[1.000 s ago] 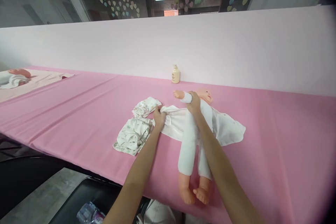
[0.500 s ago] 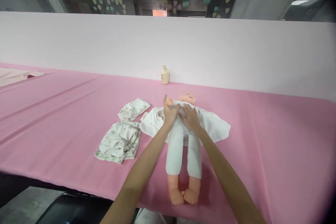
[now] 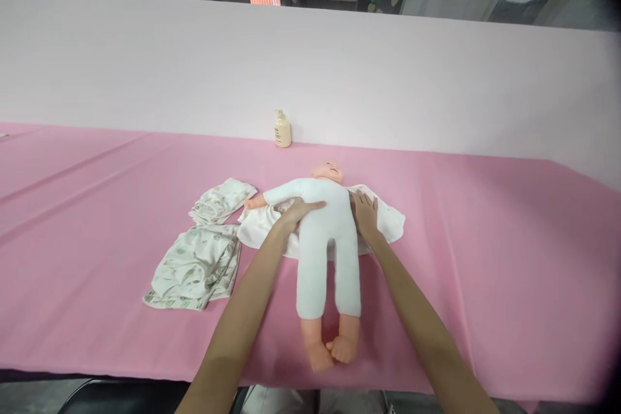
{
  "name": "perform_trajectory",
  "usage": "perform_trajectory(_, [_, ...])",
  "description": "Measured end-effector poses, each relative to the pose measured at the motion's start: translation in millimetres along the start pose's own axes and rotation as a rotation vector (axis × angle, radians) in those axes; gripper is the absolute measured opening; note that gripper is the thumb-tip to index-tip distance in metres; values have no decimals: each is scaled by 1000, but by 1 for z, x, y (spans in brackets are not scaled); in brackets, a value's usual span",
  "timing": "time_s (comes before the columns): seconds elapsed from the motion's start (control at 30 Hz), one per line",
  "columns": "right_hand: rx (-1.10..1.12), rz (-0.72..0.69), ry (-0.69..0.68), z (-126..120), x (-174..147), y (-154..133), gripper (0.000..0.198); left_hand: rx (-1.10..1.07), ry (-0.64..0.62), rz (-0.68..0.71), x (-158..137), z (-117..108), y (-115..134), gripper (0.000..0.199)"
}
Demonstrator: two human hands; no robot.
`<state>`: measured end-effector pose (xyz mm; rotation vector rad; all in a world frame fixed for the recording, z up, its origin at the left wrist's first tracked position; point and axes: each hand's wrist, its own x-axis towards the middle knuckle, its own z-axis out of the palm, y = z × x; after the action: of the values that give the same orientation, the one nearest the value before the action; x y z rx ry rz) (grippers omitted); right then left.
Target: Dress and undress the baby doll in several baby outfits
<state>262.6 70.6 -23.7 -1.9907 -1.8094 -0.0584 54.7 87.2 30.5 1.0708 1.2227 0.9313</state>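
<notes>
A baby doll (image 3: 326, 207) with a white cloth body lies on its back, feet toward me. Its head is at the far end, and one arm reaches out to the left. Under its trunk a white garment (image 3: 388, 217) is spread to both sides. My left hand (image 3: 297, 212) rests against the left side of the doll's waist, thumb stretched across the belly; its other fingers are mostly hidden. At the opposite side, my right hand (image 3: 365, 212) is open, fingers spread over the garment beside the trunk. The doll's other arm is not visible.
Two pieces of patterned white baby clothing, a smaller folded one (image 3: 220, 200) and a larger one (image 3: 194, 268), lie to the left. A cream pump bottle (image 3: 282, 130) stands by the white wall (image 3: 194, 65). Pink cloth (image 3: 97, 226) covers the table; its front edge is near the doll's feet.
My hands have moved apart from the middle of the doll's belly to its two sides. The doll's left-hand-side arm now shows stretched outward. The view has shifted right and down.
</notes>
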Motion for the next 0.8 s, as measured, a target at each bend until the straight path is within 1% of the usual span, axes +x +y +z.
perform_trajectory(0.03, [-50,-1,-21,0,0,2,45,13,-81,-29,-4,1,3,55])
perform_trajectory(0.07, [-86,-2,-44,0,-1,3,45,24,-134,-62,-7,1,6,58])
perform_trajectory(0.1, [-112,-4,-64,0,-1,4,46,31,-155,-91,-8,2,7,62])
perform_trajectory(0.23, [-197,-32,-104,-5,-2,3,48,-15,-55,-71,-1,1,4,79])
perform_trajectory(0.33, [-222,-39,-96,-11,-3,2,51,-97,-43,-10,4,-2,3,79])
perform_trajectory(0.43, [-167,-12,-70,-21,-4,6,50,-145,-48,29,2,-5,9,79])
perform_trajectory(0.5, [-124,40,-64,-28,-3,12,46,-152,-32,33,-2,-8,15,83])
perform_trajectory(0.6, [-98,173,-84,-37,-2,29,39,-161,-6,77,-5,-15,24,84])
perform_trajectory(0.73, [-117,342,-117,-47,-1,63,35,-177,-17,191,-9,-26,36,76])
perform_trajectory(0.8, [-128,419,-109,-51,-1,83,35,-185,-21,223,-14,-30,44,73])
